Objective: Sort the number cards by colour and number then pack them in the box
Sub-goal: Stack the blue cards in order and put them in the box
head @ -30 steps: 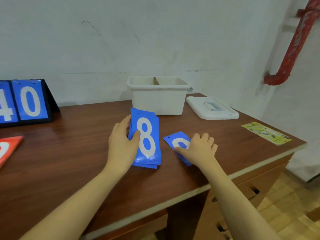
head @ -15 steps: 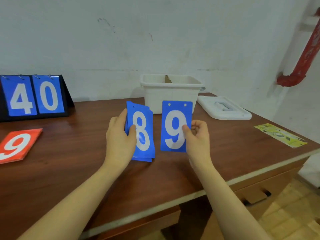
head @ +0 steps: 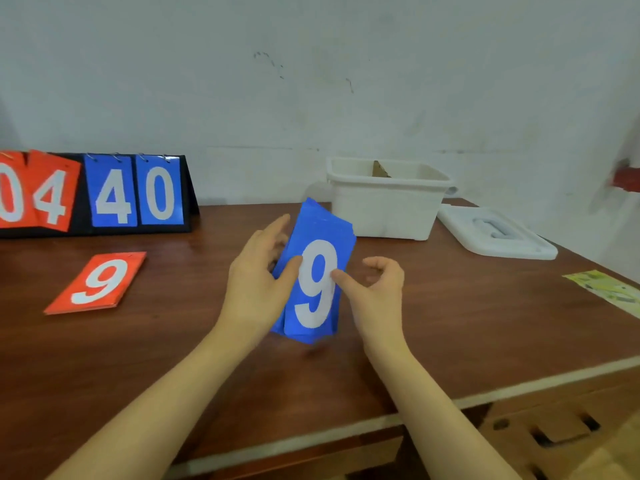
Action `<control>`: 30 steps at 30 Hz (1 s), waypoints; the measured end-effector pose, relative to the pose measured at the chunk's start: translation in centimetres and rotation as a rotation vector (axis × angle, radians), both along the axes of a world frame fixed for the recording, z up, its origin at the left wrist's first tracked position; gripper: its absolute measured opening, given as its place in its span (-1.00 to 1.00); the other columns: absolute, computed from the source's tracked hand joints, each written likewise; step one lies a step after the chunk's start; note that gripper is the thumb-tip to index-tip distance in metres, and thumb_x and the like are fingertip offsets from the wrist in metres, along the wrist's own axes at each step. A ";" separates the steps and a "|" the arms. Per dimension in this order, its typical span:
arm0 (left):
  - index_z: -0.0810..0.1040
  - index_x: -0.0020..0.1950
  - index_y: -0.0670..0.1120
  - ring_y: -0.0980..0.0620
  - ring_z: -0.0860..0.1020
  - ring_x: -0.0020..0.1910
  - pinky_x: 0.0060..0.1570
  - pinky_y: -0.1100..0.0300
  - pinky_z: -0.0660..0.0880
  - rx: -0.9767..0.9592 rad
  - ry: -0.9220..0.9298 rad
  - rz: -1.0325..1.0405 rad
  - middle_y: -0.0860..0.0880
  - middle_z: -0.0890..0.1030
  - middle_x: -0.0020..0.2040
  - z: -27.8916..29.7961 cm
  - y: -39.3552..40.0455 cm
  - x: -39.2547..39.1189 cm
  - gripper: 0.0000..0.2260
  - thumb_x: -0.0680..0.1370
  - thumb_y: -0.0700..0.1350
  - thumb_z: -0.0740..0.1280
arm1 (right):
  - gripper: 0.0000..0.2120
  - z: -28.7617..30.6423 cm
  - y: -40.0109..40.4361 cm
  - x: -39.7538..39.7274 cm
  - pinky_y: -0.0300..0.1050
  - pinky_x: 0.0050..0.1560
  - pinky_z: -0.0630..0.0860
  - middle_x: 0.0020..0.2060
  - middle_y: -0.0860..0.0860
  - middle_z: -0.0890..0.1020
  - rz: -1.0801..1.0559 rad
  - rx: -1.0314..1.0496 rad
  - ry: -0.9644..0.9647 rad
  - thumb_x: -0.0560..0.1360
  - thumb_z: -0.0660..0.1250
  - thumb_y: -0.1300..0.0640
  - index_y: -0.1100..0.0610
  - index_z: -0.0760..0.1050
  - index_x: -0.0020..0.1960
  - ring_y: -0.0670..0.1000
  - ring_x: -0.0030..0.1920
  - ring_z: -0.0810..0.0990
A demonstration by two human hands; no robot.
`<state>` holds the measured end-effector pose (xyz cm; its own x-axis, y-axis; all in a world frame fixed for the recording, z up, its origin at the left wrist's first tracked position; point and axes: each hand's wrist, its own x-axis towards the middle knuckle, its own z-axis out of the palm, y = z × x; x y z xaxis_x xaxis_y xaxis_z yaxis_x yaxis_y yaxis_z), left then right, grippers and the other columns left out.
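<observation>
My left hand [head: 256, 282] grips a stack of blue number cards [head: 323, 230] upright above the table, thumb on the front, fingers behind. The top card shows a white 9. My right hand [head: 377, 292] is beside the stack's right edge; its thumb tip touches the 9 card and its fingers hang loosely curled, holding nothing. A red stack with a 9 on top [head: 98, 282] lies flat on the table to the left. The white open box [head: 388, 206] stands behind the blue stack, with a brown piece showing inside.
The box's white lid [head: 495, 233] lies to the right of the box. A black flip scoreboard [head: 135, 195] with red 0 4 and blue 4 0 stands at the back left. A yellow leaflet [head: 609, 289] lies near the table's right edge. The wall is close behind.
My right hand lifted the blue 9 card off the table and laid it on the stack over the 8, then let go. The view swung left.
</observation>
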<state>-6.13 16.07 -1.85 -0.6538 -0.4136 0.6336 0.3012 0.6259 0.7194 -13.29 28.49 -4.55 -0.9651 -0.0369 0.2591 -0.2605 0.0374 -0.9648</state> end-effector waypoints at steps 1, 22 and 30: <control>0.38 0.36 0.01 0.41 0.50 -0.10 -0.10 0.57 0.40 -0.012 -0.019 -0.005 0.26 0.48 -0.06 0.7 -0.5 0.2 -0.53 0.48 -0.24 0.37 | -0.58 0.3 0.2 0.0 -0.14 0.16 0.41 0.16 -0.06 0.40 -0.010 0.001 0.057 0.39 0.47 0.12 0.03 0.35 0.15 -0.06 0.15 0.42; 0.49 -0.12 -0.04 0.08 0.54 -0.07 -0.12 0.28 0.46 0.116 -0.244 0.040 0.06 0.56 -0.09 -2.1 -1.9 -1.6 -0.87 0.45 -0.07 0.42 | -0.68 -0.5 -0.5 -1.2 -0.28 -0.30 0.40 -0.31 0.00 0.43 0.013 -0.002 -0.076 0.56 0.21 -0.10 0.17 0.37 -0.14 -0.07 -0.30 0.41; 0.44 -0.01 0.06 0.23 0.50 -0.03 -0.13 0.40 0.48 0.210 -0.221 -0.066 0.16 0.48 -0.01 -2.0 -0.8 -1.2 -0.67 0.35 -0.03 0.51 | -0.56 0.0 -0.2 -0.7 -0.33 -0.46 0.26 -0.49 -0.05 0.22 -0.066 0.021 0.051 0.58 0.18 -0.05 0.14 0.18 -0.36 -0.10 -0.47 0.20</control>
